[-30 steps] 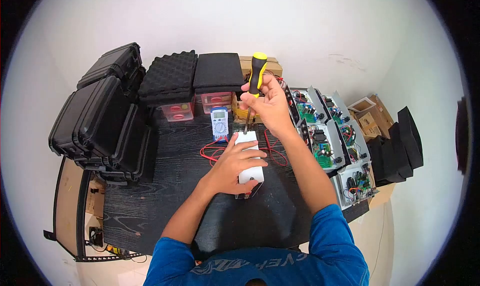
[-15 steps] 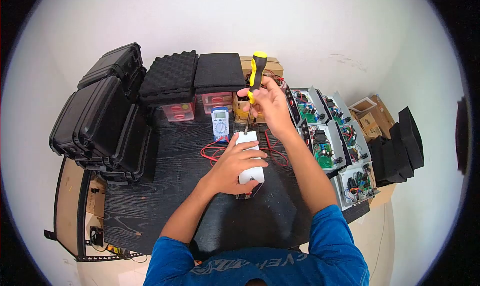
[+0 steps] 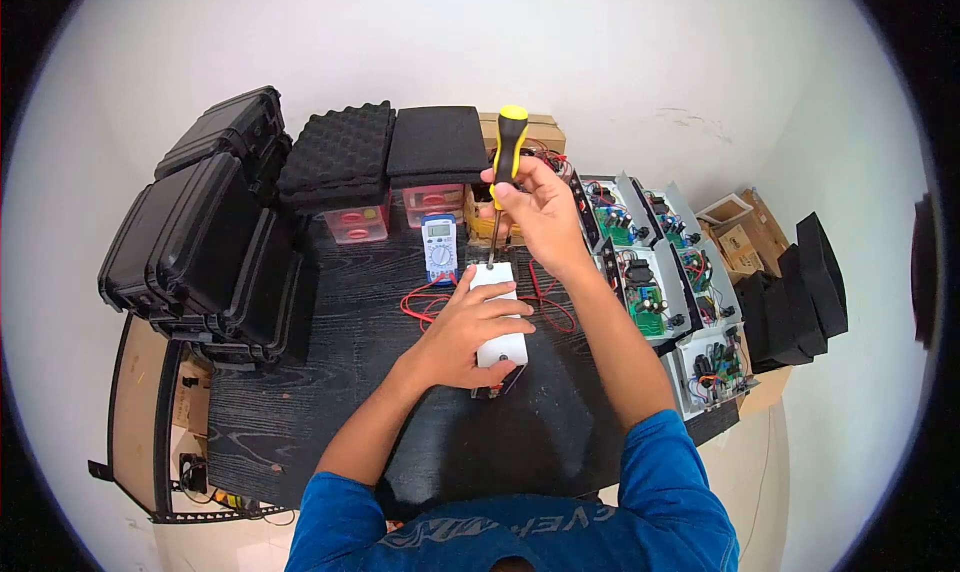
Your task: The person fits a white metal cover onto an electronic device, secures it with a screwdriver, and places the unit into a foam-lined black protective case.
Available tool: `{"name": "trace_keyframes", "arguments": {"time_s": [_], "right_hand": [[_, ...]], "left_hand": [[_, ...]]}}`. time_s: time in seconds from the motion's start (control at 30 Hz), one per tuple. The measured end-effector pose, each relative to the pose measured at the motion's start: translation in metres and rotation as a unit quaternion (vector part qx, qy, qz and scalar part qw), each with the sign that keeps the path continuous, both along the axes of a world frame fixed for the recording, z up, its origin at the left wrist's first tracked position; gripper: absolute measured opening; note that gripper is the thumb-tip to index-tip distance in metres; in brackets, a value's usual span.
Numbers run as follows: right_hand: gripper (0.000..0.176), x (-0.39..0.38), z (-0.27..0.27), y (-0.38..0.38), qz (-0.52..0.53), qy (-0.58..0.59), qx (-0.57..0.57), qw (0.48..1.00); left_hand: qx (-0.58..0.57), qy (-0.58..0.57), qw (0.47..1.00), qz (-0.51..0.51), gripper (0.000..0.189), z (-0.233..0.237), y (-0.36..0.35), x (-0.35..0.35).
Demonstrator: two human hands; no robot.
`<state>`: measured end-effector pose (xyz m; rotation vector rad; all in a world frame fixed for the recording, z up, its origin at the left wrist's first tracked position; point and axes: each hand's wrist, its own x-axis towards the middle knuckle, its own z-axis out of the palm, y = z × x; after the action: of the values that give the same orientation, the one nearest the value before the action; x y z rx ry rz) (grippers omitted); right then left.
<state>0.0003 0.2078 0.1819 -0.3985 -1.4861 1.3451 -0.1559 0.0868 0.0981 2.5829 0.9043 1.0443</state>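
Observation:
A white box-shaped unit (image 3: 503, 348) rests on the black table, with a dark screw near each end of its top. Across it lies my left hand (image 3: 470, 334), fingers and thumb wrapped round its sides. My right hand (image 3: 543, 212) grips a yellow and black screwdriver (image 3: 511, 142) by the lower part of its handle. The screwdriver stands nearly upright, its tip at the screw on the unit's far end. Just left of that end lies a blue and white multimeter (image 3: 440, 250) with red leads.
Black hard cases (image 3: 180, 242) are stacked at the left. Foam sheets (image 3: 437, 142) cover clear red drawers (image 3: 357, 224) at the back. Several opened units with green circuit boards (image 3: 645, 297) stand at the right, beside black foam pieces (image 3: 790, 307) and a cardboard box (image 3: 765, 237).
The screwdriver's handle has tilted slightly left and is more upright. The fingers of my right hand have shifted round it. My left hand and the white unit have stayed in place.

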Motion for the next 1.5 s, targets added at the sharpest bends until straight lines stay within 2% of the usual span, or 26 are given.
{"name": "trace_keyframes", "arguments": {"time_s": [0.13,0.23,0.53,0.63,0.77,0.83,0.93,1.03,1.13,1.37,1.5], "right_hand": [[0.031,-0.002,-0.003,-0.003,-0.008,0.011,0.024,1.0],[0.033,0.004,-0.001,0.007,0.047,-0.003,-0.024,0.999],[0.041,-0.005,-0.005,0.006,0.008,0.024,0.003,1.0],[0.038,-0.007,-0.005,0.005,-0.013,0.024,0.013,1.0],[0.031,0.002,0.0,0.006,0.021,-0.053,0.018,0.998],[0.029,0.002,-0.002,0.009,0.028,-0.027,0.04,0.998],[0.028,0.002,0.003,0.006,0.012,-0.051,0.051,0.997],[0.028,0.0,0.011,-0.002,0.002,-0.04,-0.014,0.999],[0.029,0.001,0.009,0.002,0.004,-0.046,-0.028,0.999],[0.04,0.023,0.008,-0.011,0.003,0.105,0.001,0.995],[0.044,0.041,0.002,-0.053,0.065,0.1,0.018,0.993]], "left_hand": [[-0.001,-0.004,1.0,-0.001,0.053,-0.001,0.001,0.0],[-0.002,-0.002,1.0,0.002,0.053,0.0,0.0,0.0],[0.012,0.007,1.0,-0.001,0.052,0.002,-0.001,-0.001],[0.006,0.003,1.0,-0.003,0.052,0.002,-0.001,-0.001],[0.004,0.002,1.0,0.0,0.053,-0.001,0.0,-0.001],[-0.001,-0.005,1.0,-0.001,0.054,-0.001,0.0,-0.001],[-0.003,-0.003,1.0,0.002,0.054,-0.001,0.0,0.0],[-0.006,-0.004,1.0,0.001,0.054,-0.002,0.001,-0.001],[-0.005,-0.006,1.0,-0.001,0.054,-0.003,0.001,-0.001],[0.002,-0.007,1.0,-0.002,0.053,-0.002,0.001,-0.002],[0.005,0.005,1.0,0.003,0.051,0.002,0.0,-0.001]]}}
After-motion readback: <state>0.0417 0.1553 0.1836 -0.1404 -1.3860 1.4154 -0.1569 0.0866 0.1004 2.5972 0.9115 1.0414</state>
